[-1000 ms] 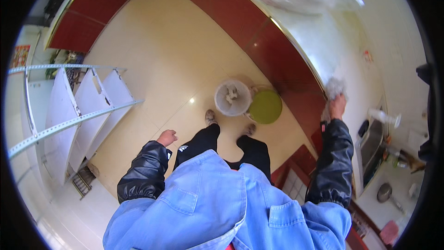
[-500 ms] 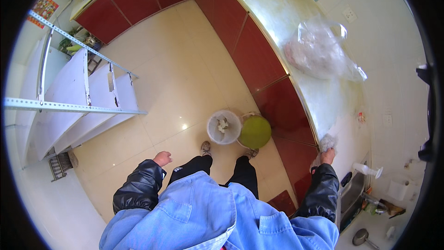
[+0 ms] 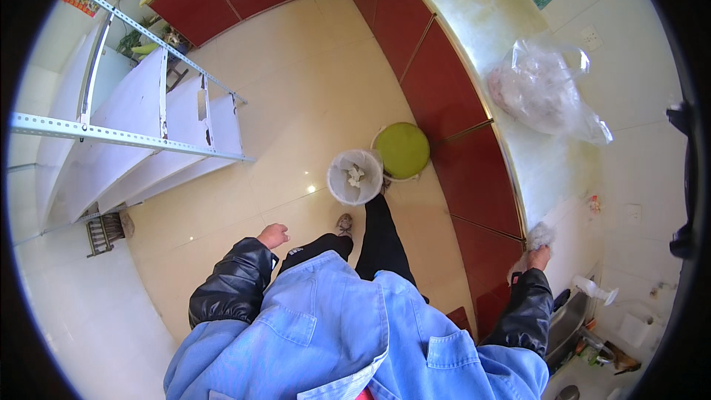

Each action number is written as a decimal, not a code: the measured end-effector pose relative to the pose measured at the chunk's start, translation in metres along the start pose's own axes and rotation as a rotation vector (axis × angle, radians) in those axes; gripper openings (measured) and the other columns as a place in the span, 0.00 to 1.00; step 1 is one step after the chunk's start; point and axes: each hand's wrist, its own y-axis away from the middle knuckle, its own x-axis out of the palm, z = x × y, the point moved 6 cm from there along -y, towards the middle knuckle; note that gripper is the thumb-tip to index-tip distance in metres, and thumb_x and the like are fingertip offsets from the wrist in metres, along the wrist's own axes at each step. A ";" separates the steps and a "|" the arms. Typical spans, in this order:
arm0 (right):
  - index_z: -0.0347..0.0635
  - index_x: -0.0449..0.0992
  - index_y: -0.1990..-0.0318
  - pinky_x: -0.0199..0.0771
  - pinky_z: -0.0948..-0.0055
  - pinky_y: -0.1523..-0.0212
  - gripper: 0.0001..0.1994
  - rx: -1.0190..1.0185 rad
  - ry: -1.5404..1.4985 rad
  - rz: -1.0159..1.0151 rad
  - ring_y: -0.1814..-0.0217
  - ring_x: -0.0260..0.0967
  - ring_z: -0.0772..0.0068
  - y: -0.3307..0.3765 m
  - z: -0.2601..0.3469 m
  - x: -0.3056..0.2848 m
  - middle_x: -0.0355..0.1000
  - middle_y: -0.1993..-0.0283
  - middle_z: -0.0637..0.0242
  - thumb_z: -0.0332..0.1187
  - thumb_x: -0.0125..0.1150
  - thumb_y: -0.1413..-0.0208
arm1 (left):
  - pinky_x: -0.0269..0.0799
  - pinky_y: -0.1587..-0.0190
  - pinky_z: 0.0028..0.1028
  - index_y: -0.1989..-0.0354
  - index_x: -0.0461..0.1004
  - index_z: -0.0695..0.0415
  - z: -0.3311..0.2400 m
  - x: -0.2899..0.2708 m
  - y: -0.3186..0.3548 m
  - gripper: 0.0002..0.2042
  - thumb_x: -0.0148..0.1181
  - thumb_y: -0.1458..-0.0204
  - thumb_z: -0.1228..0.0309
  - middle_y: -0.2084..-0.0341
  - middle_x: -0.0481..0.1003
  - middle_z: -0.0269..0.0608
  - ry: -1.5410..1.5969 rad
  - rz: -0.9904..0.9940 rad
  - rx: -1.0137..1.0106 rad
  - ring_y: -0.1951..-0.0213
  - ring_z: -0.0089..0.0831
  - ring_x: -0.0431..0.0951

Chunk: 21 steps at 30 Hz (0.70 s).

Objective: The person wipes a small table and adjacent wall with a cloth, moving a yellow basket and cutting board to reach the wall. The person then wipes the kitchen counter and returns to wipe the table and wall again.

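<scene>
My right hand (image 3: 539,256) is closed on a whitish-grey, mesh-like wad (image 3: 543,235) and presses it on the countertop near the front edge. The exact kind of wad is unclear. My left hand (image 3: 274,235) hangs over the floor at my left side, empty, its fingers loosely bent. In front of my feet stands a white waste bin (image 3: 335,191) with crumpled white paper (image 3: 355,175) inside. Beside it, against the red cabinets, sits a round container with a green top (image 3: 401,150). My right leg reaches forward, and its foot is mostly hidden behind the bin.
A clear plastic bag (image 3: 544,92) with pinkish contents lies farther along the pale countertop (image 3: 511,170). Nearer me are a white pump-like bottle (image 3: 595,290) and a metal sink (image 3: 566,322). A white metal shelf rack (image 3: 122,133) stands at the left. Red cabinets (image 3: 444,89) line the right.
My right leg has stretched forward. The green-topped container has shifted forward along the cabinets, and the bin has moved forward slightly. My right hand keeps its hold on the wad at the counter.
</scene>
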 end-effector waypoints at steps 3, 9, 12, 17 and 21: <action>0.31 0.78 0.58 0.73 0.49 0.47 0.14 0.011 -0.034 -0.040 0.50 0.71 0.36 -0.001 -0.004 0.001 0.73 0.53 0.41 0.28 0.58 0.53 | 0.74 0.50 0.43 0.55 0.79 0.63 -0.001 -0.008 0.007 0.21 0.63 0.51 0.59 0.61 0.79 0.57 0.058 -0.055 -0.016 0.55 0.53 0.79; 0.30 0.78 0.59 0.71 0.51 0.43 0.14 0.074 0.090 0.073 0.47 0.70 0.35 -0.006 0.000 0.002 0.72 0.51 0.41 0.28 0.58 0.53 | 0.74 0.48 0.41 0.50 0.77 0.63 0.006 -0.015 0.013 0.24 0.63 0.50 0.58 0.57 0.79 0.57 0.041 -0.003 -0.110 0.52 0.52 0.78; 0.29 0.78 0.60 0.71 0.51 0.43 0.14 0.060 0.116 0.076 0.47 0.70 0.35 -0.007 0.003 0.000 0.72 0.50 0.40 0.27 0.57 0.54 | 0.74 0.49 0.41 0.51 0.78 0.63 0.009 -0.015 0.014 0.23 0.63 0.51 0.58 0.58 0.79 0.56 0.086 -0.058 -0.111 0.53 0.51 0.78; 0.29 0.78 0.59 0.71 0.51 0.43 0.14 0.039 0.050 0.065 0.48 0.70 0.35 -0.009 0.001 0.003 0.72 0.50 0.40 0.27 0.56 0.54 | 0.74 0.50 0.41 0.51 0.78 0.63 0.005 -0.022 0.011 0.23 0.63 0.51 0.58 0.60 0.80 0.55 0.077 -0.079 -0.053 0.54 0.50 0.79; 0.28 0.78 0.58 0.71 0.51 0.44 0.15 0.074 0.054 0.071 0.48 0.71 0.35 -0.010 -0.006 0.006 0.72 0.50 0.40 0.27 0.56 0.54 | 0.74 0.50 0.40 0.51 0.78 0.63 0.004 -0.036 0.004 0.23 0.63 0.51 0.58 0.59 0.80 0.55 0.081 -0.056 -0.087 0.54 0.50 0.79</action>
